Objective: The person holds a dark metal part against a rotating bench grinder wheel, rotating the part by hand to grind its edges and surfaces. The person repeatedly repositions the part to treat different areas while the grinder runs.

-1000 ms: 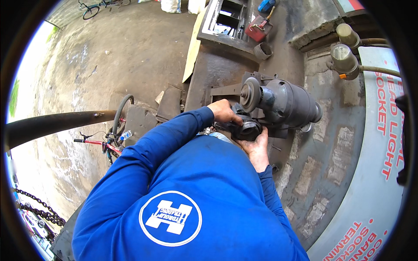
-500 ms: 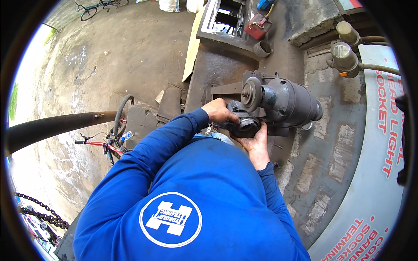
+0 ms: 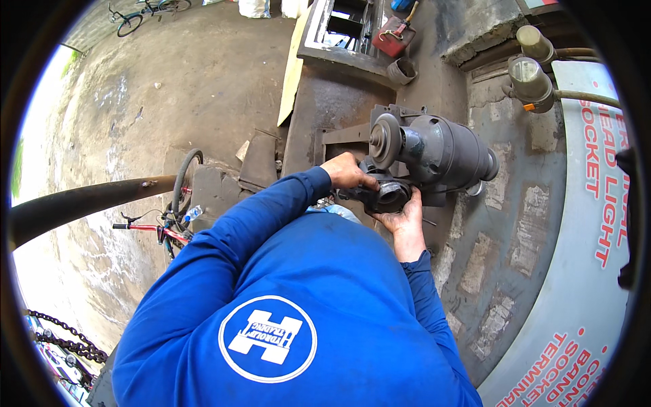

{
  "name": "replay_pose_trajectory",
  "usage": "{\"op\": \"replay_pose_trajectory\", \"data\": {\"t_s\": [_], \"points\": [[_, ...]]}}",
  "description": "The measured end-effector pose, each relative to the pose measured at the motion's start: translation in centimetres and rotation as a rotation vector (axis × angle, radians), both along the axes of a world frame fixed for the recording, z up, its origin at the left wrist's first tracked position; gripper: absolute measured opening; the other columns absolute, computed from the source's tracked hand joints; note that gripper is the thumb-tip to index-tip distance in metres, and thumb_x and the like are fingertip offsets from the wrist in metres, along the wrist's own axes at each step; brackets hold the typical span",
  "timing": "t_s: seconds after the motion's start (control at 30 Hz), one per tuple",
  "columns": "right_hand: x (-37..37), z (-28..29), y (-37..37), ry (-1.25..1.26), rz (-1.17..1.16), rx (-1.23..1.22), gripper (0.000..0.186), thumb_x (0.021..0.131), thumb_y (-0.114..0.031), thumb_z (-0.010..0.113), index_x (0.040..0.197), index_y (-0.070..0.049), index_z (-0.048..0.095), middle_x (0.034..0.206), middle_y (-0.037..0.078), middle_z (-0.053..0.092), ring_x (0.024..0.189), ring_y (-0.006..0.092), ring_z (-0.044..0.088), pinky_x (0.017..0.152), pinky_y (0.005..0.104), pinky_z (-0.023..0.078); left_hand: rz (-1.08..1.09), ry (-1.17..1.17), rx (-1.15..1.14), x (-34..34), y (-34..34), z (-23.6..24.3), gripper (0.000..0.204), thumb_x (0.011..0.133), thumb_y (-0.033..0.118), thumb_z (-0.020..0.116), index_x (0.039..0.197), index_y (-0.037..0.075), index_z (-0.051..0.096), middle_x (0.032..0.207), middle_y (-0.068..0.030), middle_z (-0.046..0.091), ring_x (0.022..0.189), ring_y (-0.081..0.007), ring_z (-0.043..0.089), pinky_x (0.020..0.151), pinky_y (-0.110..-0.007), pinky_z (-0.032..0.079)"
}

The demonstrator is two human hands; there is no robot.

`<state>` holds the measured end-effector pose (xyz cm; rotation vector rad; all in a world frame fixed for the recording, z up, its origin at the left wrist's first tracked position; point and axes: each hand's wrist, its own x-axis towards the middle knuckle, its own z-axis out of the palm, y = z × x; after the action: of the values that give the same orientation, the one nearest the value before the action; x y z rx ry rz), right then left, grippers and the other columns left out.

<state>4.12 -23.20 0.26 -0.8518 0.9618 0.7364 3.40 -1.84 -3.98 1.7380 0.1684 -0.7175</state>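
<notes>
A dark, greasy metal housing [image 3: 392, 196] with a round opening is held between my two hands, in front of my belly. My left hand [image 3: 346, 171] grips its far left side, thumb over the top. From the right and underneath, my right hand [image 3: 405, 218] is closed round it with the thumb along the side. Just beyond is a grey bench grinder [image 3: 447, 150]. Its wheel [image 3: 385, 141] stands right above the housing; whether they touch I cannot tell. My fingers hide much of the housing's far and lower sides.
The grinder sits on a metal stand [image 3: 342, 138]. Farther off are a red container [image 3: 393, 37], a small bucket [image 3: 401, 70] and a window-like metal frame [image 3: 346, 30]. A dark pole [image 3: 95, 205] and a bicycle [image 3: 163, 227] are at left. A printed grey sign panel [image 3: 576, 271] fills the right side.
Both hands keep their hold on the housing. It has turned slightly, its round opening showing a little more. The whole view has shifted a bit.
</notes>
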Motion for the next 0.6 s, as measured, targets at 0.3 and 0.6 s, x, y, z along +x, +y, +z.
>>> {"op": "replay_pose_trajectory", "data": {"t_s": [0.3, 0.6], "points": [[0.7, -0.7, -0.8, 0.035, -0.033, 0.085, 0.071, 0.100, -0.064, 0.029, 0.143, -0.013, 0.053, 0.143, 0.017, 0.058, 0.132, 0.0375, 0.054, 0.102, 0.0672, 0.043, 0.041, 0.019, -0.001, 0.3, -0.6, -1.5, 0.063, 0.070, 0.052, 0.087, 0.092, -0.006, 0.077, 0.084, -0.0189, 0.075, 0.077, -0.0268, 0.071, 0.073, -0.038, 0.056], [0.6, -0.7, -0.4, 0.041, -0.058, 0.070, 0.069, 0.101, -0.063, 0.030, 0.143, -0.013, 0.053, 0.144, 0.016, 0.057, 0.133, 0.0381, 0.053, 0.104, 0.0698, 0.040, 0.049, -0.009, -0.064, 0.3, -0.7, -1.7, 0.057, 0.069, 0.043, 0.091, 0.100, -0.004, 0.079, 0.094, -0.0178, 0.077, 0.083, -0.0243, 0.072, 0.080, -0.036, 0.056]]}}
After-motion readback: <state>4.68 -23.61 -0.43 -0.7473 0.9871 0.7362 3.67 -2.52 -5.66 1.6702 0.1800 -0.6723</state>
